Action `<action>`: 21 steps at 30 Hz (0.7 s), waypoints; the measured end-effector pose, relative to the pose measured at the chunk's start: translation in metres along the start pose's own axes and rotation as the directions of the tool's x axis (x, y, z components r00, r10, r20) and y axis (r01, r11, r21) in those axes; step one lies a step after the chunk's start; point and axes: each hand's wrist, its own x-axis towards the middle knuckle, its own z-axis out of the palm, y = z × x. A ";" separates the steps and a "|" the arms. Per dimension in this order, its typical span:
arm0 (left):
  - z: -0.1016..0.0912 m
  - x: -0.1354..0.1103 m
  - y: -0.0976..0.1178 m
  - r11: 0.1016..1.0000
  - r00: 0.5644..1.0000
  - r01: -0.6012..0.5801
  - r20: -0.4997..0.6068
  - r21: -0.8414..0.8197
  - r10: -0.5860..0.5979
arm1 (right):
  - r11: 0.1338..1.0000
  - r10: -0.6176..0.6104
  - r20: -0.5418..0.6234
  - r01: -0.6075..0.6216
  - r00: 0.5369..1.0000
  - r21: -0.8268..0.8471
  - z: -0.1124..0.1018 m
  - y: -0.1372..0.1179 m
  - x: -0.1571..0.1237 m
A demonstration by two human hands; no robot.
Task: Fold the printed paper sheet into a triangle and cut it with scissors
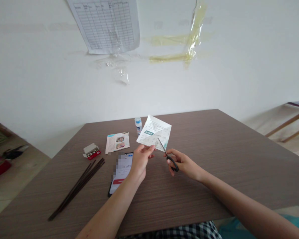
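While the brown wood-grain table (214, 172) supports the work, the left hand (141, 162) pinches the folded printed paper (155, 131) between thumb and fingers, above the tabletop. The right hand (185, 164), partly closed, grips the black-handled scissors (172, 163), blades at the paper's edge. Behind stands a capped blue-and-white bottle (138, 126), contents unseen.

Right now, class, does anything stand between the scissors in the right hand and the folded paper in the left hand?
Nothing visible: the scissors in the right hand overlap the edge of the folded paper in the left hand.
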 end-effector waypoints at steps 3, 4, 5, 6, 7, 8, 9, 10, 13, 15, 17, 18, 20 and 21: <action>0.001 0.000 0.000 1.000 1.000 -0.001 -0.001 -0.002 0.001 | 1.000 0.007 0.003 -0.007 1.000 0.003 0.000 0.001 0.000; 0.001 -0.001 0.001 1.000 1.000 -0.002 -0.001 -0.003 0.002 | 1.000 0.010 0.009 -0.010 1.000 0.000 -0.001 0.001 0.000; 0.001 -0.001 0.001 1.000 1.000 -0.002 0.002 -0.004 0.002 | 1.000 0.011 0.015 -0.011 1.000 -0.005 -0.001 0.001 0.000; 0.000 -0.001 0.001 1.000 1.000 -0.002 0.005 -0.004 0.002 | 1.000 0.010 0.020 -0.010 1.000 -0.010 -0.001 0.001 0.000; 0.000 -0.001 0.001 1.000 1.000 -0.002 0.006 -0.004 0.002 | 1.000 0.006 0.018 -0.006 1.000 -0.012 -0.001 0.001 0.000; 0.000 -0.001 0.000 1.000 1.000 -0.002 0.008 -0.004 0.002 | 1.000 0.002 0.017 -0.001 1.000 -0.013 -0.001 0.001 0.000; -0.001 -0.001 0.000 1.000 1.000 -0.001 0.009 -0.004 0.001 | 1.000 -0.002 0.017 0.002 1.000 -0.011 -0.001 0.001 0.000; -0.001 0.000 0.000 1.000 1.000 0.000 0.009 -0.004 0.000 | 1.000 -0.004 0.016 0.004 1.000 -0.010 -0.001 0.000 0.000; -0.001 0.000 0.000 1.000 1.000 0.002 0.007 -0.002 -0.002 | 1.000 0.002 0.022 -0.001 1.000 -0.012 -0.001 0.000 -0.001; -0.001 0.000 0.000 1.000 1.000 0.002 0.005 -0.002 -0.002 | 1.000 0.003 0.022 -0.003 1.000 -0.008 -0.001 0.000 -0.001; -0.001 0.000 0.000 1.000 1.000 0.000 0.007 0.003 0.000 | 1.000 0.001 0.018 -0.001 1.000 0.002 -0.002 0.001 -0.001; -0.001 0.000 0.000 1.000 1.000 -0.002 0.009 0.007 0.002 | 1.000 -0.001 0.014 0.001 1.000 0.008 -0.002 0.002 -0.001; -0.001 0.001 0.000 1.000 1.000 -0.006 0.012 0.016 0.006 | 1.000 -0.005 0.009 0.004 1.000 0.018 -0.002 0.003 -0.001; -0.001 0.001 0.000 1.000 1.000 -0.007 0.010 0.019 0.007 | 1.000 -0.006 0.010 0.006 1.000 0.022 -0.002 0.003 0.000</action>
